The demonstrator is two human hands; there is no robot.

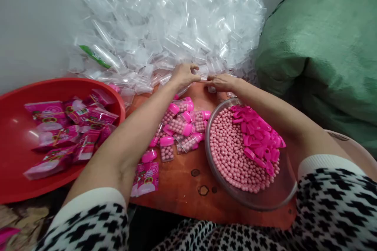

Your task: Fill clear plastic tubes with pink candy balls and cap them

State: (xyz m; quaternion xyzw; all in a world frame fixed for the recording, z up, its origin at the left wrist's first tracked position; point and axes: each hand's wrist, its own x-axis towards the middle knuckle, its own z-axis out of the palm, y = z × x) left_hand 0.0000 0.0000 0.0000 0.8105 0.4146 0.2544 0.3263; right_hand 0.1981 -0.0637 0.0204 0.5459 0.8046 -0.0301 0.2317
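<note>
My left hand (184,74) and my right hand (221,82) reach forward to the near edge of a big heap of small clear plastic bags (173,23). The fingertips of both hands are pinched together around a clear bag (204,78) between them. Just below the hands lie several small clear bottles with pink caps (180,125), filled with pink beads, on a brown wooden board (182,192). Under my right forearm sits a clear bowl (282,194) with pink beads (229,153) and loose pink caps (257,139).
A red basin (17,153) at the left holds several pink printed packets (67,129). One more pink packet (147,178) lies on the board by my left forearm. A large green sack (321,47) fills the right side. A grey wall stands behind.
</note>
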